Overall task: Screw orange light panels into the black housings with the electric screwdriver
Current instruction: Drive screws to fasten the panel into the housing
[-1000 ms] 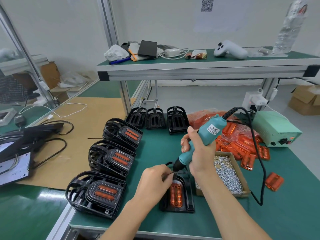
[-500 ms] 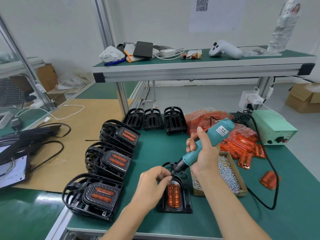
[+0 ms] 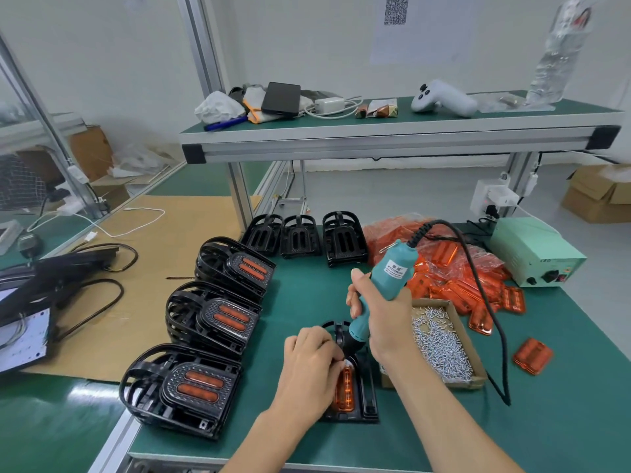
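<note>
Plain white walls (image 3: 307,39) here, a sheet with a QR code (image 3: 396,10) taped up high. A green-topped workbench (image 3: 563,421) on silver aluminium framing carries a green upper shelf (image 3: 392,131). Pale grey floor (image 3: 392,196) beyond, brown cardboard boxes (image 3: 597,196) right, a glass partition (image 3: 20,131) left.

We see a teal plastic electric screwdriver (image 3: 382,295), matt on its grip, above a glossy black plastic housing (image 3: 367,401) holding a translucent orange light panel (image 3: 344,390). The bench's green mat (image 3: 563,421) looks smooth and faintly shiny. Bright metal screws (image 3: 440,343) fill a brown cardboard tray (image 3: 473,368). More orange panels lie in crinkled clear plastic bags (image 3: 444,268). We note brushed aluminium frame posts (image 3: 235,186) and a flat sheet of brown cardboard (image 3: 164,254).
</note>
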Action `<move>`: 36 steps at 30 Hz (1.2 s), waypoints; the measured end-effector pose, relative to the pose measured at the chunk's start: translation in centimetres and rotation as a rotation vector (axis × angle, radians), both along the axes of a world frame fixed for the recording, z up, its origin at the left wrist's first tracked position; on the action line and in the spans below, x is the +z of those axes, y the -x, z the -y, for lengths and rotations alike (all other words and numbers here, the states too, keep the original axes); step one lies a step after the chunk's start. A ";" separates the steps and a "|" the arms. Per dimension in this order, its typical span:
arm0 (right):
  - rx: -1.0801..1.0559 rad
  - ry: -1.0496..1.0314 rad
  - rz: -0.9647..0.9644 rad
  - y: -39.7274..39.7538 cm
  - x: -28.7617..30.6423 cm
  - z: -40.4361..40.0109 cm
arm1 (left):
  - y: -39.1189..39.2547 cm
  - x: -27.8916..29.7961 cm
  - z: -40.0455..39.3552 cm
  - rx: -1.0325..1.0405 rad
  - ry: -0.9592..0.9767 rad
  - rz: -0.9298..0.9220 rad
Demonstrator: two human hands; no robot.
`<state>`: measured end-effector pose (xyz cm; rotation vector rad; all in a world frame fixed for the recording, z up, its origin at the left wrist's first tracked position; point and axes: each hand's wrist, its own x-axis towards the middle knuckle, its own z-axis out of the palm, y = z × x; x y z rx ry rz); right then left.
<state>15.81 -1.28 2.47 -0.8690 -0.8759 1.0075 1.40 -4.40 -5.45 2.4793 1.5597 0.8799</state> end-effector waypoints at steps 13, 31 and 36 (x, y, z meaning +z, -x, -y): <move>-0.032 -0.006 0.037 -0.3 -0.8 0.2 | -0.3 -1.6 -0.3 0.066 0.074 0.110; -0.020 -0.003 0.110 -0.1 -1.5 -0.6 | -1.0 -1.3 0.1 0.195 0.090 0.220; -0.005 -0.023 0.161 0.2 -1.4 -0.5 | -1.0 -1.2 0.1 0.168 0.112 0.211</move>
